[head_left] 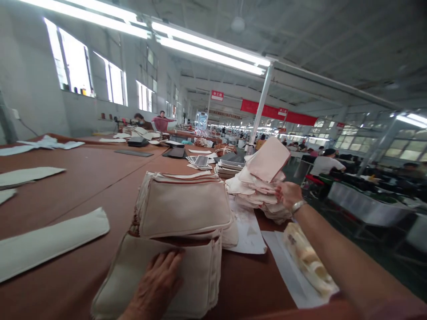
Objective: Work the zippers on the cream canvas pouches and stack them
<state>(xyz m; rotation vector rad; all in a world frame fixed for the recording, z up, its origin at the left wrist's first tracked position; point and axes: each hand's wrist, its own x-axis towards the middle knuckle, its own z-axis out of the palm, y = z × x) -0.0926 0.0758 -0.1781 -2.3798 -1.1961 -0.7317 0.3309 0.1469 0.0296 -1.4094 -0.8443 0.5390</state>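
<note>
The cream panels point(187, 209) at lower centre look like matt cloth, the brown surface point(83, 173) smooth, the wristband point(298, 206) at right shiny metal.

Near stack point(196, 273) before far stack point(185, 209) on the table point(100, 171), heaped pieces point(258, 182) to the right, strip point(53, 244) to the left

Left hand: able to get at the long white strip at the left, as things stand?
Probably yes: the left hand rests on top of the near stack, and only brown tabletop shows between that stack and the long white strip.
</note>
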